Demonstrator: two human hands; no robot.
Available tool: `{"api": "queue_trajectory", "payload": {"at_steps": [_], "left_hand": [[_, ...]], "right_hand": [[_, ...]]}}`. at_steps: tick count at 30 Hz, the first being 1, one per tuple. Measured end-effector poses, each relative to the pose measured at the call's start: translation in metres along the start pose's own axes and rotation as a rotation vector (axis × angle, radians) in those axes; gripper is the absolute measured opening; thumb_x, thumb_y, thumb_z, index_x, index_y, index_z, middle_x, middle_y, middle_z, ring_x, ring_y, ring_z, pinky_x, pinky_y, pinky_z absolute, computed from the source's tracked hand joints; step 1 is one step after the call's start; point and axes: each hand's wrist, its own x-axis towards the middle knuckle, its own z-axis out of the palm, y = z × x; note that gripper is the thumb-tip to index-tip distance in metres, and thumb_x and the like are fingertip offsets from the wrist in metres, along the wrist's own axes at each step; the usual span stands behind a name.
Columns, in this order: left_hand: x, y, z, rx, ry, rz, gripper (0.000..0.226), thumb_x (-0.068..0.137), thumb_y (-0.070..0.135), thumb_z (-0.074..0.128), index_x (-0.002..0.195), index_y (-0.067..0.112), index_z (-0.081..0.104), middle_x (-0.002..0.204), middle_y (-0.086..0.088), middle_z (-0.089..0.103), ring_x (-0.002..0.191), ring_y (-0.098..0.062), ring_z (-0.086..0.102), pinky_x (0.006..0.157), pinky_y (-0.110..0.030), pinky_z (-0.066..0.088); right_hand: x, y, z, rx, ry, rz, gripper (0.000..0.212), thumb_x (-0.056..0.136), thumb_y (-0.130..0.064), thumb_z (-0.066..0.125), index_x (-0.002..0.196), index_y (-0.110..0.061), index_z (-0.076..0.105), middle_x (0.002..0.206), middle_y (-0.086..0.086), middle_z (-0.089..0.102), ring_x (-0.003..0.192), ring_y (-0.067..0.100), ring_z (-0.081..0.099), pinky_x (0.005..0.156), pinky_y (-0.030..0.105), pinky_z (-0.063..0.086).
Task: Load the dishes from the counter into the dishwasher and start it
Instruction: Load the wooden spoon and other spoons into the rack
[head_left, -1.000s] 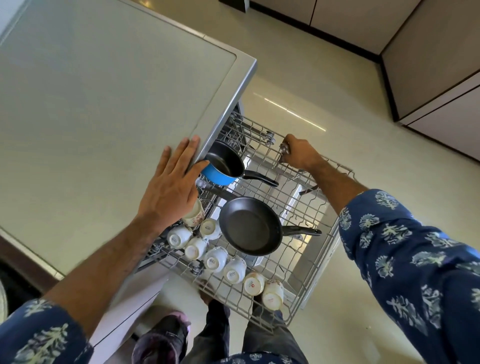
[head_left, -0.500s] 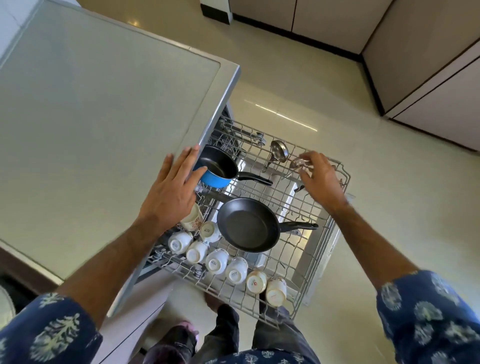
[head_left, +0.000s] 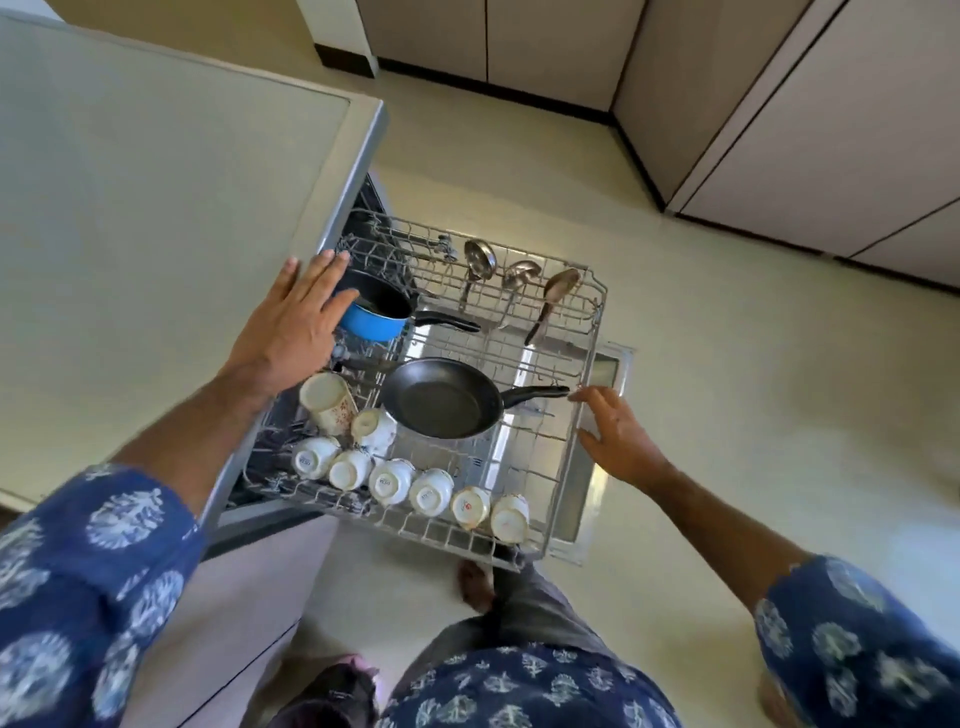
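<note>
The dishwasher's wire rack (head_left: 582, 415) is pulled out over the open door (head_left: 605, 374). It holds a black frying pan (head_left: 441, 400), a blue saucepan (head_left: 371, 312), several white cups (head_left: 389, 480) upside down along the near side, and three metal ladles (head_left: 514, 283) at the far side. My left hand (head_left: 291, 327) rests flat on the counter's edge (head_left: 332, 208), fingers straight. With fingers spread, my right hand (head_left: 618, 436) is at the rack's right rim beside the pan's handle and holds nothing.
The pale counter top (head_left: 145, 234) fills the left. Beige cabinets (head_left: 779, 104) line the far wall and right side, with cream floor (head_left: 753, 389) between. My legs and a bare foot (head_left: 475, 584) stand just in front of the rack.
My right hand left the ladles at the rack's far side and came back to the right rim near the pan handle. The left hand stayed on the counter edge.
</note>
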Motion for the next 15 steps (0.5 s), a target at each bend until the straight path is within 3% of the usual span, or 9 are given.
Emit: {"api": "queue_trajectory", "payload": {"at_steps": [4,8,11,15], "left_hand": [[-0.016,0.041,0.000,-0.108,0.039,-0.144,0.068,0.086,0.020,0.065,0.148,0.011,0.038,0.165,-0.017,0.016,0.153,-0.033,0.012,0.124,-0.056,0.006],[-0.059,0.130,0.002,-0.218,0.039,-0.198,0.065,0.085,0.032,0.066,0.143,0.012,0.044,0.159,-0.018,0.028,0.148,-0.034,0.026,0.119,-0.059,0.017],[-0.088,0.191,0.015,-0.398,0.047,-0.239,0.061,0.090,0.031,0.060,0.146,0.014,0.041,0.161,-0.015,0.026,0.151,-0.030,0.021,0.121,-0.057,0.010],[-0.102,0.256,0.037,-0.543,-0.026,-0.326,0.057,0.098,0.032,0.043,0.151,0.012,0.034,0.165,-0.017,0.018,0.153,-0.031,0.014,0.124,-0.056,0.011]], "right_hand": [[-0.004,-0.009,-0.019,-0.231,-0.153,-0.117,0.051,0.088,-0.003,0.063,0.137,-0.004,0.050,0.138,0.015,0.048,0.128,0.031,0.047,0.106,0.044,0.043],[-0.004,-0.033,-0.030,-0.363,-0.249,-0.138,0.056,0.087,-0.005,0.063,0.140,-0.009,0.047,0.140,0.013,0.046,0.129,0.032,0.045,0.106,0.048,0.041],[0.003,-0.043,-0.033,-0.470,-0.341,-0.207,0.057,0.086,-0.006,0.061,0.140,-0.008,0.046,0.139,0.013,0.045,0.128,0.032,0.043,0.108,0.047,0.037],[0.023,-0.042,-0.029,-0.585,-0.448,-0.287,0.057,0.088,-0.011,0.062,0.142,-0.008,0.044,0.142,0.012,0.043,0.129,0.029,0.042,0.108,0.042,0.037]]}}
